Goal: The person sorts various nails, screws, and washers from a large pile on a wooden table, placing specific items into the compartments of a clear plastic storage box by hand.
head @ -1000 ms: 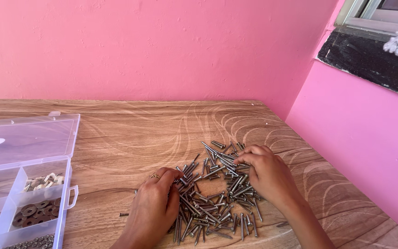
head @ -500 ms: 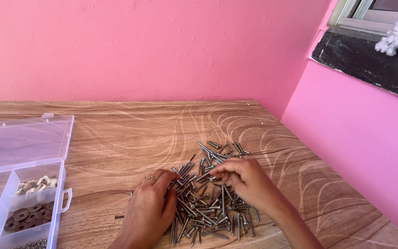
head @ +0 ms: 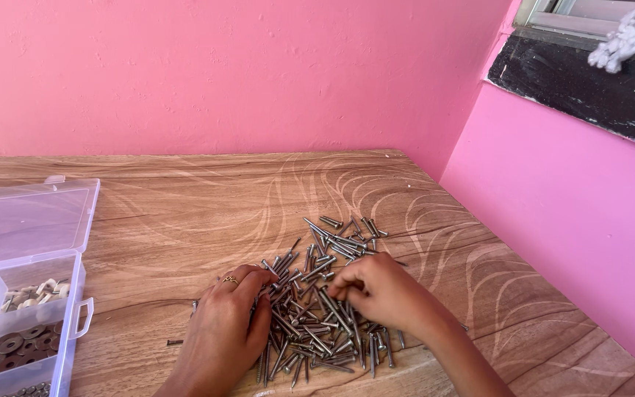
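A loose heap of silver screws (head: 321, 294) lies on the wooden table (head: 185, 213). My left hand (head: 225, 331) rests palm down on the heap's left edge, fingers together and curled onto the screws, a ring on one finger. My right hand (head: 376, 290) lies on the middle of the heap with its fingertips pinched among the screws; whether it grips one I cannot tell.
A clear plastic compartment box (head: 75, 294) stands open at the left, holding pale small parts (head: 27, 295), dark washers (head: 5, 349) and small nuts. Its lid (head: 27, 220) lies flat behind it. One stray screw (head: 175, 342) lies left of my left hand. Pink walls close the back and right.
My right hand has slid left and toward me, from the heap's far right edge to its middle. My left hand has stayed at the left edge. The view has shifted slightly.
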